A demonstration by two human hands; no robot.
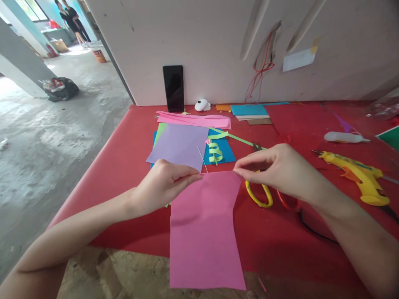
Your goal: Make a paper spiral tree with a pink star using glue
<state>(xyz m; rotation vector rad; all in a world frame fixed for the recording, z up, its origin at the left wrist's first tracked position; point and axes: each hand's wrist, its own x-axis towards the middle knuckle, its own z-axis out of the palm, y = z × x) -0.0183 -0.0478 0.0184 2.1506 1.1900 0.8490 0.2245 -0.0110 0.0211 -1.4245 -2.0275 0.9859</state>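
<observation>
A sheet of pink paper [205, 245] hangs between my hands over the table's front edge. My left hand [168, 180] pinches its upper left corner, and my right hand [268, 166] pinches the upper right corner. Just beyond the top edge lie a purple sheet [181, 143], a blue sheet [229, 153] and a curled light green paper strip [215, 153]. A thin white stick [202, 158] points up behind the pink paper. Under and beside my right hand are scissors with yellow handles [258, 199] and a red handle loop [288, 201], partly hidden by the hand.
The red table [124, 166] carries pink strips [193, 119], a yellow glue gun [355, 174], a white glue bottle [346, 137] and blue paper pieces [249, 110]. A black phone [173, 88] leans on the white panel [193, 45]. Two people [73, 20] stand far left.
</observation>
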